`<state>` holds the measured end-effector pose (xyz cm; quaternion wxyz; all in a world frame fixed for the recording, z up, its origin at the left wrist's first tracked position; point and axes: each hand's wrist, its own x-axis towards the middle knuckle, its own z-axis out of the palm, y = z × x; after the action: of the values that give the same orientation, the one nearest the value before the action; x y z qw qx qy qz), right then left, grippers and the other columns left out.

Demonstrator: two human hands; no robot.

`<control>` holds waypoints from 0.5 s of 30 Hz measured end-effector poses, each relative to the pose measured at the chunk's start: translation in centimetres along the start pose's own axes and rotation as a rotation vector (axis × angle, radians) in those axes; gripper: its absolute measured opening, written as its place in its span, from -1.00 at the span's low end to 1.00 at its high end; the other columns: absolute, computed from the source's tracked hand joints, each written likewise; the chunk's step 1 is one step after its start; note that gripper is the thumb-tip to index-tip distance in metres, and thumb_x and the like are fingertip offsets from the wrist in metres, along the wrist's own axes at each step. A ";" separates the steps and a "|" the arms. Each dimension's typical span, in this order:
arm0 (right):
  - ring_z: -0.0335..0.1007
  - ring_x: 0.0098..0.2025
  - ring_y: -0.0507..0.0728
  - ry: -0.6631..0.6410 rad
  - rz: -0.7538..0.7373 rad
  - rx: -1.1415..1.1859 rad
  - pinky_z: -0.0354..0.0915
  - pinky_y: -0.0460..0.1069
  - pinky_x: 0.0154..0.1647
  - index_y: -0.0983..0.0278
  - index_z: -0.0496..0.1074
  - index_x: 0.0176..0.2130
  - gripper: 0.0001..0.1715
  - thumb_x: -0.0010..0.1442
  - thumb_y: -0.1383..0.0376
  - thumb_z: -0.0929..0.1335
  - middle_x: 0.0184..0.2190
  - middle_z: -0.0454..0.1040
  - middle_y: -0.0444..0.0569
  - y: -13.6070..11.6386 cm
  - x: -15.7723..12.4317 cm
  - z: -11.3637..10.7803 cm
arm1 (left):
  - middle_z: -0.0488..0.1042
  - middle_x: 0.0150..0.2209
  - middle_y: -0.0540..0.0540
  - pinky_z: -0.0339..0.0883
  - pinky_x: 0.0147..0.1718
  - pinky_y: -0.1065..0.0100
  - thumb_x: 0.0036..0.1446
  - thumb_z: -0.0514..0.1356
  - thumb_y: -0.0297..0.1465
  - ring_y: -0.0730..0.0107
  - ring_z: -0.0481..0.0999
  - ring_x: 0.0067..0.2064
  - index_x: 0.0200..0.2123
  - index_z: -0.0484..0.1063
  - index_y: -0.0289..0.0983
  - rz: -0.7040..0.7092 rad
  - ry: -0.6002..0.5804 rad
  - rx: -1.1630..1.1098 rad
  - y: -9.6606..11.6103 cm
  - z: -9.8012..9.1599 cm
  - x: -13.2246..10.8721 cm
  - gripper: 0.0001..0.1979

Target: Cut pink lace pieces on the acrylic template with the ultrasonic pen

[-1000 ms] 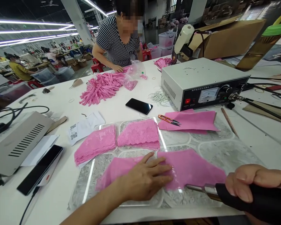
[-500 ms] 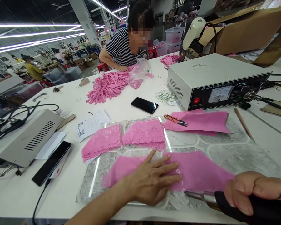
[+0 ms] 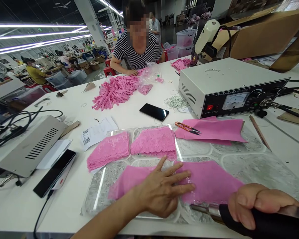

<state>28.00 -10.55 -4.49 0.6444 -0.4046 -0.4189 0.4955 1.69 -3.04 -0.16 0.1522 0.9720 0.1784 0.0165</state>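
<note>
My left hand point(image 3: 161, 191) lies flat with fingers spread on a pink fabric piece point(image 3: 209, 182) spread over a glass work plate point(image 3: 251, 166). My right hand point(image 3: 257, 204) is wrapped round the black handle of a welding tool point(image 3: 239, 217) whose metal tip point(image 3: 203, 209) rests at the fabric's near edge. Two stacks of pink lace point(image 3: 129, 146) lie at the plate's far left. More pink fabric point(image 3: 211, 130) with orange snips point(image 3: 186, 127) on it sits at the plate's far right.
A white machine box point(image 3: 226, 83) with a meter stands behind the plate. Two phones point(image 3: 154, 112) point(image 3: 53, 173), a grey unit point(image 3: 27, 146), paper slips, rubber bands point(image 3: 175, 102) and a pencil point(image 3: 259, 132) lie about. A person in a striped shirt point(image 3: 137, 49) handles pink strips point(image 3: 117, 89) across the table.
The tool and my right hand have slid a little leftward along the fabric's near edge. My left hand stays pressed flat. The person opposite has straightened up.
</note>
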 end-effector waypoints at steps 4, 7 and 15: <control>0.30 -0.74 0.27 -0.182 0.060 0.050 0.34 0.20 -0.76 -0.06 0.47 -0.59 -0.79 0.06 0.13 0.37 -0.71 0.34 -0.04 0.0 0.2 -1.4 | 0.11 0.32 -0.02 -0.39 0.27 -0.22 0.16 0.03 -0.39 0.09 -0.07 0.37 0.22 0.21 -0.13 -0.002 0.010 0.004 0.1 -0.1 0.0 -0.47; 0.29 -0.74 0.29 -0.238 0.054 0.048 0.33 0.24 -0.78 -0.05 0.48 -0.58 -0.83 -0.11 -0.02 0.44 -0.72 0.34 -0.03 0.3 0.3 -1.8 | 0.13 0.31 -0.02 -0.39 0.27 -0.21 0.17 0.03 -0.38 0.10 -0.06 0.37 0.22 0.20 -0.13 -0.008 0.008 0.001 0.1 -0.2 0.2 -0.48; 0.30 -0.74 0.27 -0.221 0.010 0.081 0.33 0.21 -0.77 -0.06 0.48 -0.52 -0.80 0.09 0.07 0.34 -0.69 0.36 -0.04 1.1 -0.4 -1.2 | 0.16 0.30 -0.01 -0.54 0.26 -0.21 0.36 -0.05 -0.19 0.07 -0.04 0.37 0.20 0.25 -0.15 -0.037 -0.008 -0.023 0.1 -0.4 0.9 -0.59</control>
<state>28.71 -10.83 -5.93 0.6076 -0.3230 -0.4649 0.5571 2.56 -2.70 0.22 0.1645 0.9668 0.1954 0.0120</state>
